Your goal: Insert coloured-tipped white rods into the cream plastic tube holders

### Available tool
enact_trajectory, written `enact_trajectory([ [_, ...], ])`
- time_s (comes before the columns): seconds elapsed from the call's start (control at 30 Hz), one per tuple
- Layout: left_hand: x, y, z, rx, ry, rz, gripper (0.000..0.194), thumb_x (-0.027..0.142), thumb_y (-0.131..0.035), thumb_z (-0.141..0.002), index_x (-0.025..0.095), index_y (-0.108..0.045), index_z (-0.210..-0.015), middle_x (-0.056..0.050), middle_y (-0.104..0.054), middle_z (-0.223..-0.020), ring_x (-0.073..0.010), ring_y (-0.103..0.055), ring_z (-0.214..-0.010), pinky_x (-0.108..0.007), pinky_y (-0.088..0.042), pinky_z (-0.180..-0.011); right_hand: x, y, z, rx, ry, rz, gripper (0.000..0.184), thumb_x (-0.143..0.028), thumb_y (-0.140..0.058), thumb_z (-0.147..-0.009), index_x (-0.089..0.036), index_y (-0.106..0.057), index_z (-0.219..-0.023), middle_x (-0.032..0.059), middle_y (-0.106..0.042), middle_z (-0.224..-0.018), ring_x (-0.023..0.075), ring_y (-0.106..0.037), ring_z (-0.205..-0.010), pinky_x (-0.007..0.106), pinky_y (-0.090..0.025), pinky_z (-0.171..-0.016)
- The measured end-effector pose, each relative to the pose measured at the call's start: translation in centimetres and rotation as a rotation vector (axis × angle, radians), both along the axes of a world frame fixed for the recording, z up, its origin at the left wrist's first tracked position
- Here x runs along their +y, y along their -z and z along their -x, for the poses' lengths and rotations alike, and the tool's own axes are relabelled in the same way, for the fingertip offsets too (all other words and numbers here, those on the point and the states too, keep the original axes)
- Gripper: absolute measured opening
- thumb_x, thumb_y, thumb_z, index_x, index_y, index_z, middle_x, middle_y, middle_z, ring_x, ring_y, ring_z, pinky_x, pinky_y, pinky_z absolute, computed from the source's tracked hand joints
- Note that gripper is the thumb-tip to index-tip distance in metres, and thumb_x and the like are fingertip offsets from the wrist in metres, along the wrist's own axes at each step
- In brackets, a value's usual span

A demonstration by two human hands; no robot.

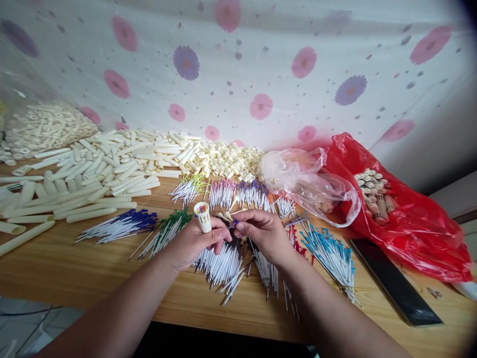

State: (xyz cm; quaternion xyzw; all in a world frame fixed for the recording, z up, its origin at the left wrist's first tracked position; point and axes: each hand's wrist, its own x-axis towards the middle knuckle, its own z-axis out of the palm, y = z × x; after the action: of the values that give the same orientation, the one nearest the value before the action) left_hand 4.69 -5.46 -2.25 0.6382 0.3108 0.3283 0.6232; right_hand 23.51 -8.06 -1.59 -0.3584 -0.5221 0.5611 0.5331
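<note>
My left hand [199, 241] is closed around a cream slotted pen sleeve [203, 217], which stands upright above the thumb. Small orange, purple and blue ends show in its open top. My right hand [265, 236] pinches a small dark blue pen refill end [233, 224], its fingertips close to those of the left; the rest of that refill is hidden. Beneath both hands lie dark-ended refills [219, 263] with white tubes. Green-ended refills [173, 231] lie left of my left hand, and light blue-ended refills [330, 253] right of my right wrist.
Cream pen barrels [112, 169] are heaped at the left back, beside short slotted pieces [233, 159]. Blue-ended refills [119, 223] lie at the left. A clear plastic bag [305, 174], a red bag [417, 223] holding cream parts and a black phone-like slab [395, 281] occupy the right.
</note>
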Motion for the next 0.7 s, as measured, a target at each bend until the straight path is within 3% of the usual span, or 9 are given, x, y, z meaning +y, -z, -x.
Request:
enact_trajectory([
  [0.13,-0.1,0.2,-0.2,0.029,-0.034,-0.082,0.021,0.032,-0.059,-0.083,0.015,-0.066,-0.073,0.005,-0.054,-0.048,-0.007,-0.046,-0.047,-0.021,-0.033,-0.05,0.0,0.2,0.5,-0.069,0.017,-0.037,0.012,-0.027,-0.07,-0.074,-0.02,-0.07,-0.084,-0.0016,-0.066,-0.066,0.0083,-0.06,-0.058,0.023,-0.051,-0.057],
  [0.23,0.0,0.1,-0.2,0.113,-0.069,-0.213,0.023,0.032,-0.058,-0.084,0.016,-0.065,-0.068,0.003,-0.058,-0.051,-0.0093,-0.051,-0.052,-0.021,-0.038,-0.053,-0.1,-0.2,0.7,-0.226,0.105,-0.193,0.009,-0.026,-0.065,-0.078,-0.018,-0.067,-0.076,-0.0003,-0.065,-0.065,0.0095,-0.059,-0.058,0.024,-0.049,-0.055],
  [0.37,0.7,0.0,0.0,0.246,-0.247,-0.444,0.015,0.029,-0.062,-0.08,0.017,-0.069,-0.078,-0.003,-0.071,-0.071,-0.0144,-0.062,-0.064,-0.024,-0.045,-0.061,-1.8,-2.4,-0.5,-0.466,0.314,-0.465,0.008,-0.018,-0.058,-0.083,-0.018,-0.065,-0.079,0.0027,-0.067,-0.072,0.0124,-0.062,-0.063,0.026,-0.051,-0.058],
  [0.47,1.2,0.1,0.2,0.283,-0.387,-0.546,0.014,0.028,-0.062,-0.079,0.016,-0.069,-0.074,-0.002,-0.07,-0.067,-0.0145,-0.062,-0.06,-0.024,-0.046,-0.058,-4.1,-4.7,-1.8,-0.455,0.485,-0.726,0.018,-0.006,-0.058,-0.08,-0.02,-0.064,-0.091,0.0039,-0.069,-0.083,0.0162,-0.066,-0.077,0.031,-0.055,-0.067],
  [0.57,1.5,0.4,0.2,0.287,-0.418,-0.598,0.016,0.027,-0.062,-0.079,0.017,-0.068,-0.068,-0.002,-0.069,-0.063,-0.0144,-0.062,-0.059,-0.023,-0.046,-0.057,-6.1,-6.6,-2.3,-0.531,0.438,-0.908,0.027,-0.002,-0.059,-0.076,-0.017,-0.062,-0.099,0.006,-0.069,-0.086,0.018,-0.067,-0.083,0.031,-0.057,-0.07],
  [0.7,1.4,0.7,0.0,0.27,-0.425,-0.629,0.015,0.026,-0.063,-0.078,0.017,-0.068,-0.067,-0.002,-0.07,-0.066,-0.0152,-0.063,-0.062,-0.024,-0.047,-0.06,-6.8,-8.0,-1.7,-0.67,0.321,-1.003,0.021,0.0,-0.056,-0.076,-0.011,-0.062,-0.093,0.0098,-0.07,-0.081,0.0159,-0.069,-0.078,0.026,-0.058,-0.069],
])
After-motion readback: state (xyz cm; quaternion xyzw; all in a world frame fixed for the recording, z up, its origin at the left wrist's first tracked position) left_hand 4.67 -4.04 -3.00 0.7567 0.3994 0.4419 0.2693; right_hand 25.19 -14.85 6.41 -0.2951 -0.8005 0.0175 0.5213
